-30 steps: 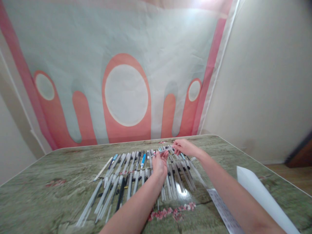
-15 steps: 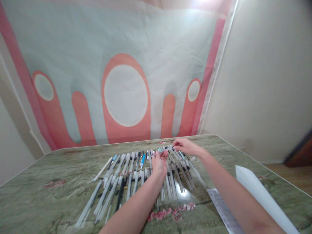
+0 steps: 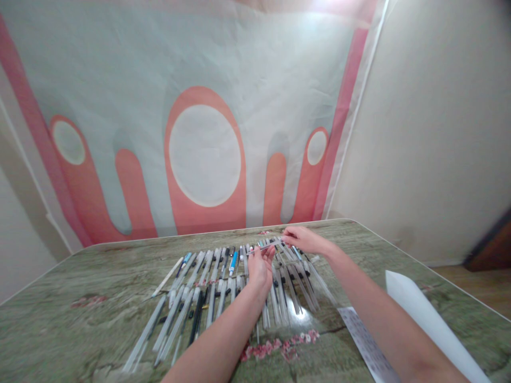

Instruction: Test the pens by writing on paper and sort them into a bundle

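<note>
My left hand (image 3: 261,268), palm up, pinches one end of a slim, pale pen (image 3: 266,247) above the far row of pen parts. The fingertips of my right hand (image 3: 301,239) are closed on the pen's other end, so it lies nearly level between both hands. Whether that end carries a cap or another small part is too small to make out. Beneath and around my hands, two rows of clear pen barrels (image 3: 158,324) with dark pieces lie on the table. A blue-and-white pen (image 3: 233,264) rests just left of my left hand.
The wood-patterned table (image 3: 51,308) carries a printed sheet (image 3: 367,343) and a curled white sheet (image 3: 423,324) under and beside my right forearm. A white stick-like piece (image 3: 167,277) marks the left end of the far row. A patterned backdrop (image 3: 205,154) hangs behind.
Both hands keep their grip on the pen in almost the same place. Only a slight shift of the camera view shows.
</note>
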A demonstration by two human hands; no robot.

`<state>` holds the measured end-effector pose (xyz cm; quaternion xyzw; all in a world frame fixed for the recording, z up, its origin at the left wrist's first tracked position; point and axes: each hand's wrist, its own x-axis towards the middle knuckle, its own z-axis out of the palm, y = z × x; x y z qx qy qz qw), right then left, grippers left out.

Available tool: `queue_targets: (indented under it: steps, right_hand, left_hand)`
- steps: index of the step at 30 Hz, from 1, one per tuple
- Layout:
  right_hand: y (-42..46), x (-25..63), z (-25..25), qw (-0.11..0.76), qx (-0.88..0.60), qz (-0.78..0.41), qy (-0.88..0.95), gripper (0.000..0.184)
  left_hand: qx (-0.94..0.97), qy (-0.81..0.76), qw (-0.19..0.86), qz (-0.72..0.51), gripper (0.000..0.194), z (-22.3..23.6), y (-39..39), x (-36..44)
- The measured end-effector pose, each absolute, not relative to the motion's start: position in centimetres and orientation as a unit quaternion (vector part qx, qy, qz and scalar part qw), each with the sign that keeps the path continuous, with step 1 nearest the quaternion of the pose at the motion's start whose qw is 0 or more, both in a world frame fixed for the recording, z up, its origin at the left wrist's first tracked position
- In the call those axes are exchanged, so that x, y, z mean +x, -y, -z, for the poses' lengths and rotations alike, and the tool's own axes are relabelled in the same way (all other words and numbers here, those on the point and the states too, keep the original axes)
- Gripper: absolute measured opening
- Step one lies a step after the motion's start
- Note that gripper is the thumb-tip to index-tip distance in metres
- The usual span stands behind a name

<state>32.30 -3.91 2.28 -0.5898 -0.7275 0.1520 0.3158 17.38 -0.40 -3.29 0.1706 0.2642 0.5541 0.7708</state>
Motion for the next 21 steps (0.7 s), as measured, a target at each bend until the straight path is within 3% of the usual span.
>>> queue_targets:
  steps: [3, 9, 13, 18, 21]
  right_hand:
    - [3.81, 32.37, -2.13, 0.303, -0.604, -0.185, 0.713, 0.035]
    - [3.77, 32.55, -1.89, 0.324, -0.584, -0.156, 0.728, 0.021]
    - [3.74, 32.53, -1.84, 0.295, -0.598, -0.181, 0.723, 0.038]
    - [3.95, 32.53, -2.06, 0.318, -0.584, -0.161, 0.729, 0.024]
    - [3.93, 32.43, -2.14, 0.301, -0.591, -0.146, 0.734, 0.030]
  left_hand:
    - [0.171, -0.263, 0.771, -0.554, 0.017, 3.15, 0.50, 17.35]
    - [0.169, -0.259, 0.773, -0.554, 0.018, 2.91, 0.60, 17.26]
    - [0.171, -0.258, 0.774, -0.552, 0.018, 2.88, 0.66, 17.24]
    - [0.165, -0.260, 0.775, -0.552, 0.017, 2.84, 0.67, 17.28]
    - [0.163, -0.267, 0.774, -0.550, 0.018, 2.82, 0.72, 17.29]
